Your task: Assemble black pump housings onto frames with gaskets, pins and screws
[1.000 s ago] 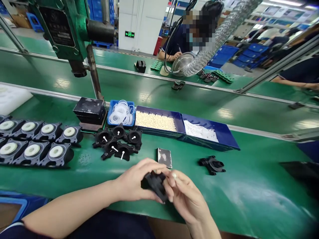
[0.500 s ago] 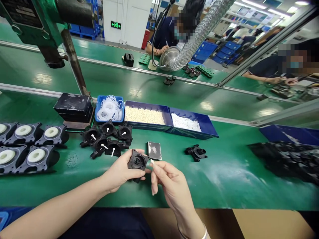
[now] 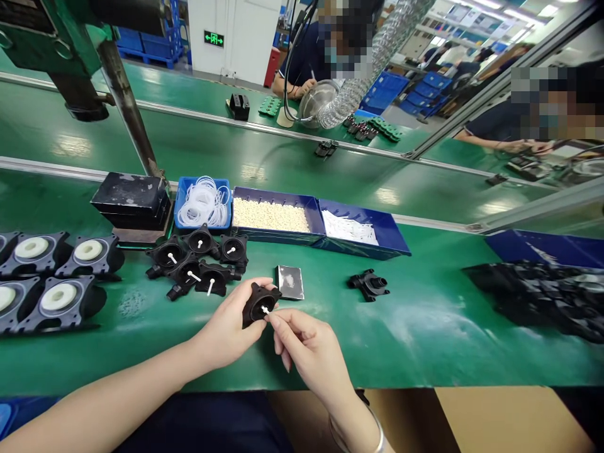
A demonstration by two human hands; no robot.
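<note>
Wrapped round a black plastic pump housing [image 3: 252, 306], my left hand [image 3: 231, 324] holds it above the bench with its round cavity facing me. Between thumb and forefinger, my right hand [image 3: 304, 343] pinches a small white plastic pin [image 3: 265, 309], whose far end is inside the cavity. Several similar black housings with white pins [image 3: 189, 272] lie in a cluster to the left. Just beyond my hands lies a small dark block with a whitish top [image 3: 290, 282]. Off to the right is a single black housing [image 3: 369, 285].
Along the back stand a blue bin of clear rings [image 3: 204, 204], a tray of cream pieces [image 3: 271, 215] and a tray of white pins [image 3: 349, 228]. Parts with white rings [image 3: 59, 296] sit left, black parts [image 3: 533, 302] right. A co-worker [image 3: 306, 63] sits opposite.
My right hand has moved left and brought the white pin from beside the housing into its cavity. My left hand has tilted the housing towards the right hand.
</note>
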